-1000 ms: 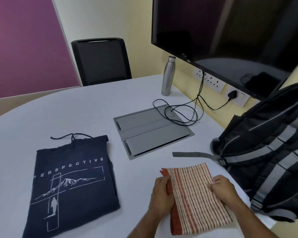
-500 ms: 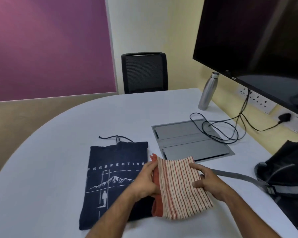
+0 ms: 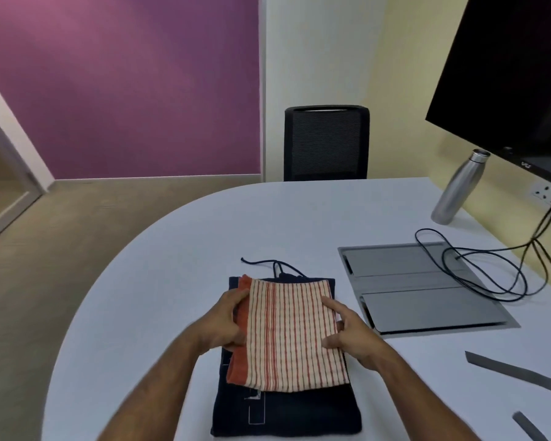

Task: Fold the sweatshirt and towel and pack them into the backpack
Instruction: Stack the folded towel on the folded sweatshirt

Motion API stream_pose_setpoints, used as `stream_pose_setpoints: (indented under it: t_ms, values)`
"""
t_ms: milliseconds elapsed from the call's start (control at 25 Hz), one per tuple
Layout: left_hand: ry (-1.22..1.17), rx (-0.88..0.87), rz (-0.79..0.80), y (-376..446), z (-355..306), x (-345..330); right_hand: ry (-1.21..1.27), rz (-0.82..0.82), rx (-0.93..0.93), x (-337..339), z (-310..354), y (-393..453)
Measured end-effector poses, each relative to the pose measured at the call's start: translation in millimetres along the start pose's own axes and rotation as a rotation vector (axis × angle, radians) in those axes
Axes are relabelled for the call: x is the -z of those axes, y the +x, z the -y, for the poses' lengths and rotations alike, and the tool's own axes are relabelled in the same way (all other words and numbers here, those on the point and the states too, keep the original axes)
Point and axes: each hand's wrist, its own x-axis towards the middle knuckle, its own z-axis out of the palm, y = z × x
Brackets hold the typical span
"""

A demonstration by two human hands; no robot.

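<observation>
Left hand pinches the folded towel's left edge, right hand presses its right edge; towel lies atop the folded sweatshirt, near-centre of the table; folding looks done; packing remains; backpack body out of view, only grey straps near right.

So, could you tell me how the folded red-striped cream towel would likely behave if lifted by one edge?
The red-striped cream towel would probably droop and unfold, being soft layered cloth. It looks light, lying flat on the navy sweatshirt.
</observation>
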Motion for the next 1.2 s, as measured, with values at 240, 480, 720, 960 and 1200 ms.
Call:
stream_pose_setpoints:
  t_ms: [240, 480, 720, 960, 1200]
  values:
    - [0.288, 0.004, 0.014, 12, 44, -6, -0.407, -0.076, 0.05, -19, -33, 15]
    - [0.724, -0.193, -0.338, 16, 76, -42, -0.822, -0.271, 0.354, -63, -55, 11]
    - [0.863, -0.066, -0.173, 13, 87, -60, -0.999, -0.132, 0.125, -81, -68, 17]
    - [0.851, -0.236, -0.233, 6, 68, -56, -0.976, -0.254, 0.167, -70, -50, -1]
    - [0.878, -0.41, -0.208, 10, 7, -69, -0.92, -0.497, 0.159, -32, -34, -44]
